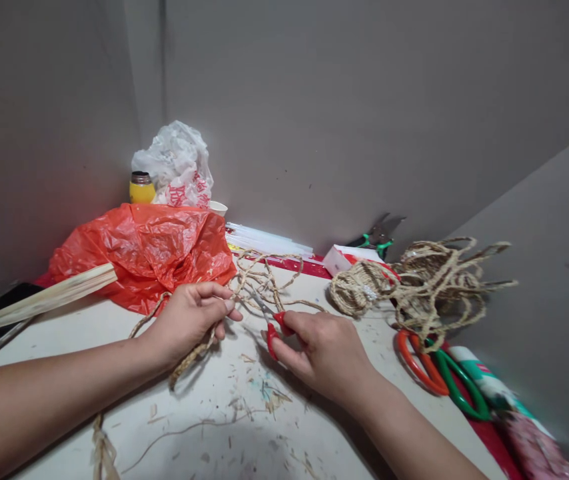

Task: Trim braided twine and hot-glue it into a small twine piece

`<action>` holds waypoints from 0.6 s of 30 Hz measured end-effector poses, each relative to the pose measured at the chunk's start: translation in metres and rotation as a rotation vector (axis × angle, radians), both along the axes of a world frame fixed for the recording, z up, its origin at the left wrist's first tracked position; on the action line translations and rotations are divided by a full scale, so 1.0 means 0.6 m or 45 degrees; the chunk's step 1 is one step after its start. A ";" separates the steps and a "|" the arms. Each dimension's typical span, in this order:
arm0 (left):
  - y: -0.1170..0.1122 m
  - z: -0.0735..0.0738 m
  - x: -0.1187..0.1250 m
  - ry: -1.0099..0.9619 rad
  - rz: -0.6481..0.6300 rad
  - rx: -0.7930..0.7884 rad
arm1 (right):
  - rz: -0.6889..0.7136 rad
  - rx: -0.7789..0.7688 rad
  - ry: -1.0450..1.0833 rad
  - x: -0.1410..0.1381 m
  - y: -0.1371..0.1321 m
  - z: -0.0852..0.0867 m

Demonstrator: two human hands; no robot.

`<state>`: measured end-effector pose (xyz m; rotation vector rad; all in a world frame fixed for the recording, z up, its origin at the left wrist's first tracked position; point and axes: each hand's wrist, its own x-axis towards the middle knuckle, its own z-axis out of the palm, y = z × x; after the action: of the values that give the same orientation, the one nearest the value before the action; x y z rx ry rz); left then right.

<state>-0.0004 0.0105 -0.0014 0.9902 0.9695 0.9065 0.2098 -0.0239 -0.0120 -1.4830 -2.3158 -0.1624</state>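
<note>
Between the thumb and fingers of my left hand [189, 323] is a braided straw rope [192, 360], whose thicker end hangs down toward the table. My right hand [327, 350] has its fingers through the red handles of a small pair of scissors [273, 333]. The metal blades point up and left, toward the rope near my left fingertips; whether they touch it I cannot tell. Loose loops of the rope lie on the white table [244, 433] just beyond both hands. Part of the rope passes behind my left wrist.
A red plastic bag [149, 250], a yellow jar [141, 189] and a white bag [177, 160] stand back left. Pale straw strips [44, 300] jut in at left. Rope bundles [434, 287], orange-handled [417, 367] and green-handled tools [459, 387], and pliers [379, 233] lie right. Walls enclose the back.
</note>
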 end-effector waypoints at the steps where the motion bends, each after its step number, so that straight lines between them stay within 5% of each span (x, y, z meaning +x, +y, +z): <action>1: -0.001 0.003 0.001 0.042 0.023 0.011 | 0.005 -0.006 -0.006 -0.001 -0.001 0.001; 13: -0.006 0.004 0.002 0.160 0.043 0.172 | -0.108 -0.173 0.030 -0.005 0.001 0.002; 18: -0.015 0.004 0.006 0.160 0.011 0.160 | -0.036 -0.382 0.841 -0.016 0.001 0.003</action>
<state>0.0031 0.0015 0.0009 1.1618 1.0325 0.9300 0.2005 -0.0232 -0.0099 -1.4184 -1.8244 0.6031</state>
